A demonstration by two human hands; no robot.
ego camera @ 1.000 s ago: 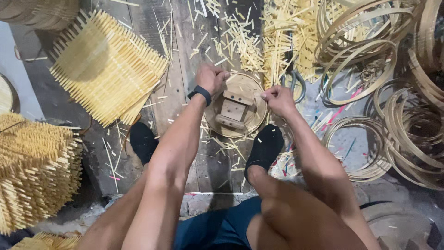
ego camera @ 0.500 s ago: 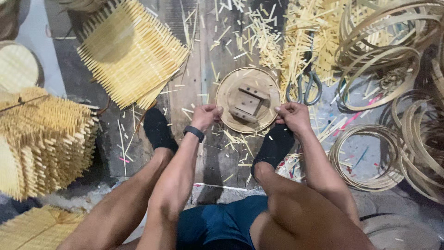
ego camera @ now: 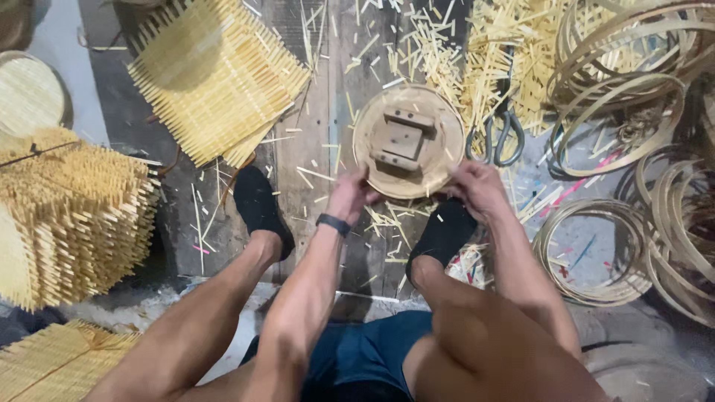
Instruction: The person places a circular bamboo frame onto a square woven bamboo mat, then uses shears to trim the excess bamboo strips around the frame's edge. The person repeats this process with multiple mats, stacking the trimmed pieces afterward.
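A round wooden disc [ego camera: 408,141] with small wooden blocks fixed on its face lies on the plank floor between my feet. My left hand [ego camera: 348,195], with a dark band on the wrist, grips the disc's near left rim. My right hand [ego camera: 477,190] grips its near right rim. Both feet wear black socks [ego camera: 257,205]. Bamboo slivers lie scattered around the disc.
Square woven bamboo mats [ego camera: 216,74] lie at the upper left, and stacks of them [ego camera: 67,216] stand at the left. Scissors [ego camera: 497,138] lie right of the disc. Bamboo hoops [ego camera: 625,97] and loose strips pile up on the right.
Both hands slid from the disc's far edge down to its near edge. The view shifted, so the disc now appears higher and more central.
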